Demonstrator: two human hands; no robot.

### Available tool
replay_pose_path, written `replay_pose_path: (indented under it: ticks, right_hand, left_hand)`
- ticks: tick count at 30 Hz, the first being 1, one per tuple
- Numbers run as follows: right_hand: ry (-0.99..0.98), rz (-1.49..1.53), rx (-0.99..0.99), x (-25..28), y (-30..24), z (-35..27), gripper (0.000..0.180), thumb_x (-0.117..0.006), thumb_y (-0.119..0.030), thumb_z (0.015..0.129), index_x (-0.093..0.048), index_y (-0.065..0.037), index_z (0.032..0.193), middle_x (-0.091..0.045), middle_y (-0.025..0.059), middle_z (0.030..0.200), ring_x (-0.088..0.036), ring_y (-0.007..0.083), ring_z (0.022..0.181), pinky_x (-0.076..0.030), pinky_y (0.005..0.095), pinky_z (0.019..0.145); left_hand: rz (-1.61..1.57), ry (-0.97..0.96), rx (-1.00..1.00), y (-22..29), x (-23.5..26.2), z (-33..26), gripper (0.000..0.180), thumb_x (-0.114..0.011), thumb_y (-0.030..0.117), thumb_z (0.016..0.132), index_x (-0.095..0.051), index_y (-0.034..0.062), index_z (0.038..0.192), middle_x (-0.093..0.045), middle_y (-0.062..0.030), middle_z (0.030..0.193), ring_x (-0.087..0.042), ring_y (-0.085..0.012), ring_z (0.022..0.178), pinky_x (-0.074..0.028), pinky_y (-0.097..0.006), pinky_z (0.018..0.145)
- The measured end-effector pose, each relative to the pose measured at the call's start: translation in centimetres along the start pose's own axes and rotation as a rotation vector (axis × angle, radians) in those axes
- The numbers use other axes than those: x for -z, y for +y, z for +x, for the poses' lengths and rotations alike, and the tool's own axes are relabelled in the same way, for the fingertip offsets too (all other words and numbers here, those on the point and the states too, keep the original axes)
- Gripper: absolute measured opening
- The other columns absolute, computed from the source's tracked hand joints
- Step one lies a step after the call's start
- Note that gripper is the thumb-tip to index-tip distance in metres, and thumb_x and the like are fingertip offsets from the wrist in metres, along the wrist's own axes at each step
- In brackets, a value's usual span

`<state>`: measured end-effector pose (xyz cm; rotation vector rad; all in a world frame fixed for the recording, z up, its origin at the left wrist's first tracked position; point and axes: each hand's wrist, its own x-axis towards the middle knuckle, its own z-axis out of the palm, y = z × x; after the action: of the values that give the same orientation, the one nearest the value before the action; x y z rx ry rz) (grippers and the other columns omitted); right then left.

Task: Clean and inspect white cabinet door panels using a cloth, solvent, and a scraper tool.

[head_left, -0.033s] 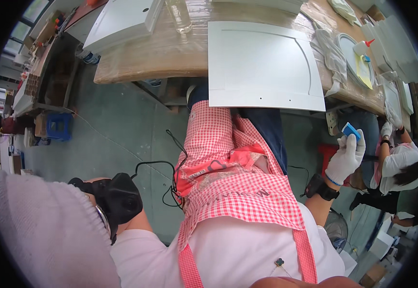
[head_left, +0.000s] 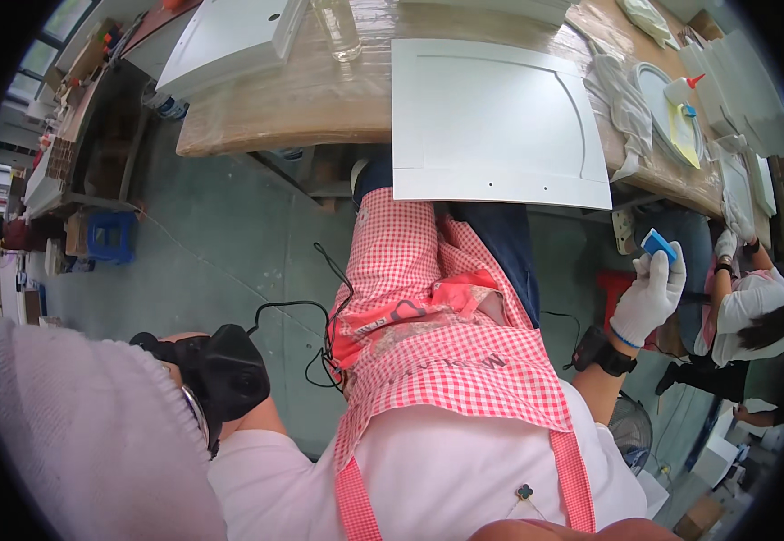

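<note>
Off the near right corner of the panel (head_left: 500,122), look at the right hand (head_left: 649,293): gloved in white, thumb and fingers pinching a small blue block (head_left: 659,245), tilted, well apart from the panel itself. A black device (head_left: 605,353) sits strapped to that wrist. Over on the near left, far from the panel, the left hand (head_left: 95,424) looms, white-gloved too, but whether its fingers spread or press together, I can't tell. Another black device (head_left: 232,374) rides there, a cable (head_left: 293,307) trailing from it.

And the panel! White, flat on the table (head_left: 284,131), its near edge jutting over the lap, just beyond the checked apron (head_left: 455,365). To its left stand a glass (head_left: 338,34) and a white box (head_left: 230,45). Just to its right, a crumpled cloth (head_left: 623,117); past that, a round lid (head_left: 650,86) bearing a glue bottle (head_left: 679,90) and a yellow sheet (head_left: 682,135). Farther right of the panel, a co-worker (head_left: 757,302) bends with gloved hands (head_left: 725,242). Far left of it, a blue stool (head_left: 110,236).
</note>
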<state>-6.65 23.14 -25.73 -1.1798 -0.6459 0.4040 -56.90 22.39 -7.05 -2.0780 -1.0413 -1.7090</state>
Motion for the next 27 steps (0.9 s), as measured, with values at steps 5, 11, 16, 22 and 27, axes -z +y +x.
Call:
replay_pose_path:
  ticks: [5, 11, 16, 22, 27]
  right_hand:
    - [-0.056, -0.035, 0.003, -1.9, -0.3, -1.1, 0.037, -0.067, -0.006, 0.099, -0.058, 0.002, 0.134, -0.069, 0.0092, 0.109, -0.066, 0.0113, 0.085, -0.055, 0.0250, 0.076]
    - [-0.085, -0.073, -0.049, -3.1, 0.5, -1.1, 0.038, -0.067, -0.006, 0.099, -0.057, 0.003, 0.135, -0.069, 0.0085, 0.109, -0.064, 0.0106, 0.083, -0.054, 0.0245, 0.076]
    - [-0.023, -0.112, -0.064, -3.7, 0.4, -1.5, 0.037, -0.066, -0.006, 0.099, -0.058, 0.003, 0.134, -0.068, 0.0073, 0.107, -0.063, 0.0101, 0.083, -0.054, 0.0246, 0.075]
    - [-0.066, -0.160, -0.141, -4.4, 0.5, -1.1, 0.036, -0.068, -0.007, 0.098, -0.060, 0.002, 0.132, -0.068, 0.0041, 0.104, -0.062, 0.0088, 0.084, -0.053, 0.0237, 0.075]
    - [-0.035, -0.164, -0.223, -4.2, 0.6, -1.0, 0.038, -0.068, -0.008, 0.097, -0.060, 0.002, 0.132, -0.069, 0.0040, 0.104, -0.063, 0.0085, 0.084, -0.054, 0.0247, 0.075]
  left_hand:
    - [0.013, -0.047, 0.000, -0.6, 1.0, 0.3, 0.051, -0.055, 0.024, 0.101, -0.052, -0.0138, 0.136, -0.067, -0.0271, 0.111, -0.068, -0.0316, 0.101, -0.053, -0.040, 0.097]
    - [0.035, -0.048, -0.002, -0.8, 0.2, 0.4, 0.053, -0.056, 0.022, 0.099, -0.051, -0.0140, 0.138, -0.066, -0.0288, 0.115, -0.068, -0.0331, 0.105, -0.053, -0.042, 0.100]
    - [-0.061, -0.115, -0.018, -2.1, -2.1, 1.4, 0.056, -0.056, 0.021, 0.097, -0.049, -0.0141, 0.140, -0.066, -0.0302, 0.118, -0.068, -0.0345, 0.109, -0.053, -0.044, 0.103]
    - [-0.224, -0.145, 0.048, -2.8, -8.3, 3.3, 0.053, -0.059, 0.009, 0.092, -0.052, -0.0127, 0.139, -0.065, -0.0286, 0.125, -0.067, -0.0344, 0.116, -0.050, -0.044, 0.109]
    - [-0.292, -0.394, 0.831, -5.4, -11.9, -5.7, 0.037, -0.066, -0.007, 0.088, -0.063, -0.0034, 0.125, -0.062, -0.0087, 0.122, -0.060, -0.0192, 0.112, -0.048, -0.034, 0.102]
